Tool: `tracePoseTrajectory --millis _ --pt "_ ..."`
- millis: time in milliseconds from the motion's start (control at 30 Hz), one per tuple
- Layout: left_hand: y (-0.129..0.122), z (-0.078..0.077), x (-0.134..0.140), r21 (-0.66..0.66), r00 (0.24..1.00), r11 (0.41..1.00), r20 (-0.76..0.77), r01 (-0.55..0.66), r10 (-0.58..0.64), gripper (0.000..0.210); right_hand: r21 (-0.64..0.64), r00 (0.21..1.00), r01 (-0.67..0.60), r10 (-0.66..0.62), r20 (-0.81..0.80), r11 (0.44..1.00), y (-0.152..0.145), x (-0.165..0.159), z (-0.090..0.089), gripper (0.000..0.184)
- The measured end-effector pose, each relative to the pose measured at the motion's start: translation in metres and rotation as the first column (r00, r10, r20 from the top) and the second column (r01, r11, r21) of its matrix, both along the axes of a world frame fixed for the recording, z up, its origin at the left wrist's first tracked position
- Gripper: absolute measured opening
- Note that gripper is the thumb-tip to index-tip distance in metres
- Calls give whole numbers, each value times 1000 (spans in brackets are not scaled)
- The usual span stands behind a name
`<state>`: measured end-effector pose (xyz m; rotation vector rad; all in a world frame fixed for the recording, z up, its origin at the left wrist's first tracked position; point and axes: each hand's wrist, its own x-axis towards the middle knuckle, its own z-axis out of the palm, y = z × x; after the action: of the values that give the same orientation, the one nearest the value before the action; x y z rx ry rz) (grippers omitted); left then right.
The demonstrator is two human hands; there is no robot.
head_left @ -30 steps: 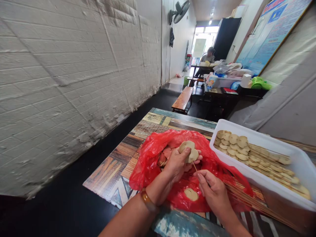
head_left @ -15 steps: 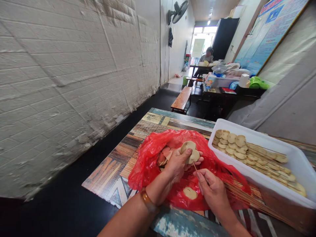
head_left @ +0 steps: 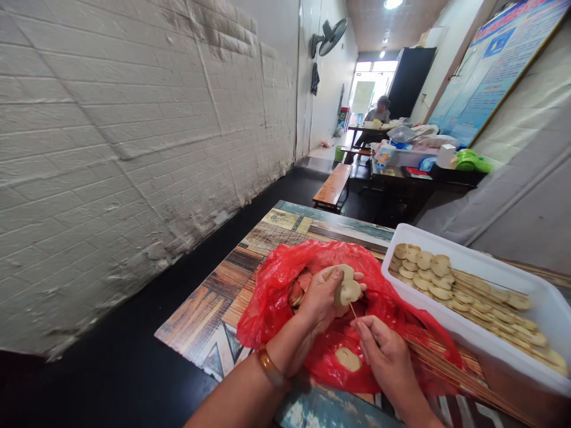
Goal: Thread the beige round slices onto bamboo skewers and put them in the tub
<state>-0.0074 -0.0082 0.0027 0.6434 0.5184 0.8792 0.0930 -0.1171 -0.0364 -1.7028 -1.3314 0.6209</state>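
The left hand (head_left: 322, 297) grips pale, round, flat slices (head_left: 350, 291) over the crumpled red plastic bag (head_left: 276, 279); the right hand (head_left: 386, 351) pinches the thin wooden skewer (head_left: 353, 310) leaving them toward five o'clock. A white rectangular plastic tub (head_left: 546, 315) sits at the bag's three o'clock.

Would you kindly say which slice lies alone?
The slice atop the bag, beside the right hand; the others are grouped in the left hand, bag or box.

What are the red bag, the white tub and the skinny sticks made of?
Red bag: thin, shiny plastic, it seems; it crinkles and looks see-through in places.
White tub: probably hard plastic; its walls look smooth and its rim rounded.
Skinny sticks: perhaps bamboo or wood, unpainted, being tan and straight; I can't tell which.
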Motion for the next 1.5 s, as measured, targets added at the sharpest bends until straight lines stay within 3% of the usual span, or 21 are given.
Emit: tracePoseTrajectory --millis 233,467,700,900,1067,1167,1233,1333,1433,1500 --pt "-5 -3 2 15 998 998 22 59 -60 39 18 996 58 -57 -64 998 -1 -3 2 41" --pt "-15 -2 7 22 995 994 3 103 -103 39 25 1000 29 -29 -1 999 0 4 3 39" --pt "-16 -4 7 27 990 990 1 138 -138 41 24 997 36 -34 -72 999 1 5 8 37" --pt "1 6 -4 152 997 988 -74 -12 24 43 28 976 108 -101 -191 994 -4 17 16 33" --pt "9 19 -36 252 978 952 -66 -174 196 38 119 949 176 -136 -285 977 -5 30 22 33" --pt "6 21 -65 382 931 895 -180 -232 318 33 137 922 167 -105 -372 976 -4 31 23 32" --pt "2 18 -80 502 873 844 -307 -190 379 30 149 916 132 -63 -395 980 -3 30 22 31" --pt "0 10 -91 637 745 771 -508 -13 432 26 150 936 73 -16 -352 986 -3 27 18 30" --pt "2 5 -87 784 568 605 -564 140 599 22 156 939 17 37 -341 988 -3 26 17 31" --pt "3 7 -79 800 434 503 -600 326 672 23 167 926 -13 75 -370 986 -3 27 17 33"
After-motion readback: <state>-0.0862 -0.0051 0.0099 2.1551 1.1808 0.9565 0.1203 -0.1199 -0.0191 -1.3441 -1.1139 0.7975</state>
